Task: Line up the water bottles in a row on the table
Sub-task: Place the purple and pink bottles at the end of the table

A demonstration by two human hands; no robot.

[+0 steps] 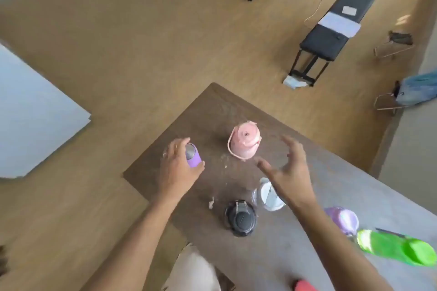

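Observation:
My left hand (pixel 177 168) is wrapped around a small purple bottle (pixel 193 156) with a silver top, standing near the left edge of the dark wooden table (pixel 189 116). A pink bottle (pixel 244 142) with a strap stands upright in the middle. Just right of it hovers my right hand (pixel 288 172), fingers spread, holding nothing. Below that hand stands a clear bottle with a white lid (pixel 269 196), partly hidden by my wrist. A black-lidded bottle (pixel 240 218) stands close to me. A lilac bottle (pixel 344 220), a green bottle (pixel 397 248) and a red object (pixel 303 285) sit at the right.
The table's far corner points away from me, with wooden floor around it. A black bench (pixel 331 30) stands on the floor at the back right, and white boards (pixel 28 113) lie at the left. Small pale crumbs (pixel 211 203) mark the tabletop.

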